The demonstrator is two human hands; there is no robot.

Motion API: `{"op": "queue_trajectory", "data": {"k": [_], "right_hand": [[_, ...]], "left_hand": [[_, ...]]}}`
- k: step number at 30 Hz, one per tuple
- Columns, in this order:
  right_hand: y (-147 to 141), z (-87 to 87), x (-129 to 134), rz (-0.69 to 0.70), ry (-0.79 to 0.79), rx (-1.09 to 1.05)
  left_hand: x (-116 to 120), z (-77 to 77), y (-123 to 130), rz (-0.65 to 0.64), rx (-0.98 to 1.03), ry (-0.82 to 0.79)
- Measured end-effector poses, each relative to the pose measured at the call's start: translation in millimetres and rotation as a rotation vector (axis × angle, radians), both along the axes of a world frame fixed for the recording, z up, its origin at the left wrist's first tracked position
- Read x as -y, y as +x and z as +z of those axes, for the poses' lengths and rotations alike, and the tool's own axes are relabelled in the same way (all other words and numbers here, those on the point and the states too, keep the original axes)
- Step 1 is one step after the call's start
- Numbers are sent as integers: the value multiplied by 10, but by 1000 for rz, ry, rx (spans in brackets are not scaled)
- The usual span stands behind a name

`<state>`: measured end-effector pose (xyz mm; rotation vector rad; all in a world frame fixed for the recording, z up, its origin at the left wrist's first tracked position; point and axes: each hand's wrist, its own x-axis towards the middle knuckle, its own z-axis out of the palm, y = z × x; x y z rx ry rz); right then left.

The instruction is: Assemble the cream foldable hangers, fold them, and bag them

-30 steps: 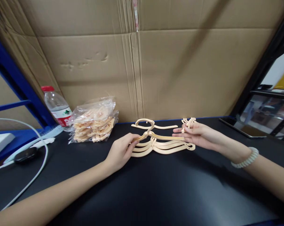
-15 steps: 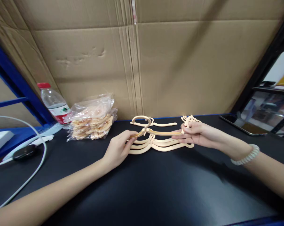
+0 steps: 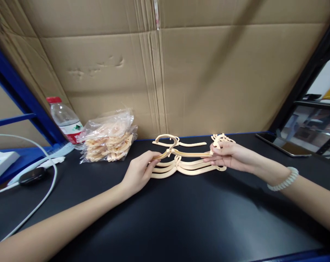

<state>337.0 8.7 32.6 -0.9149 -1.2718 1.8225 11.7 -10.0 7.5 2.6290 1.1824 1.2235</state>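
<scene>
A cream plastic hanger (image 3: pixel 193 154) is stretched between my two hands above the black table, its hook standing up. My left hand (image 3: pixel 137 171) pinches its left arm. At the other end, my right hand (image 3: pixel 232 155) grips the right arm, where a small curved cream piece (image 3: pixel 216 146) shows at the thumb; whether it is joined to the arm I cannot tell. Several similar hangers (image 3: pixel 197 169) lie in a row just beneath. Another hanger (image 3: pixel 193 144) lies behind. A cluster of small curved cream pieces (image 3: pixel 227 138) sits beyond my right hand, partly hidden by it.
Clear bags of cream parts (image 3: pixel 107 140) lie at back left, beside a red-capped bottle (image 3: pixel 68 123). A white cable (image 3: pixel 48 193) and a black oval object (image 3: pixel 31 176) are at left. A phone-like slab (image 3: pixel 283 145) lies at right. Cardboard (image 3: pixel 208 72) walls the back.
Both hands keep their hold on the hanger and have hardly moved. The whole view has shifted slightly.
</scene>
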Motion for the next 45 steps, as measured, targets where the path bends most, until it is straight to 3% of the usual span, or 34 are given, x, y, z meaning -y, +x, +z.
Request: {"op": "queue_trajectory", "data": {"k": [11,22,27,31,34,38,41,45], "right_hand": [[-163,-43,78,-218,249,34],[-247,-154,91,-329,320,-76],[-249,-99,111,-310,396,-127],[-133,-8,43,-428,460,-140],[34,78,-37,-505,482,-33],[309,181,-129,-366,561,364],[512,225,-189,-175,643,590],[679,260,-236,75,681,730]], "left_hand": [[1,-10,-5,12,23,-43],[5,-2,2,30,55,-89],[14,3,3,69,98,-161],[-20,78,-40,89,137,-169],[-51,206,-96,111,34,-103],[-39,399,-150,106,-225,52],[23,506,-159,52,-377,36],[133,599,-144,-37,-622,12]]}}
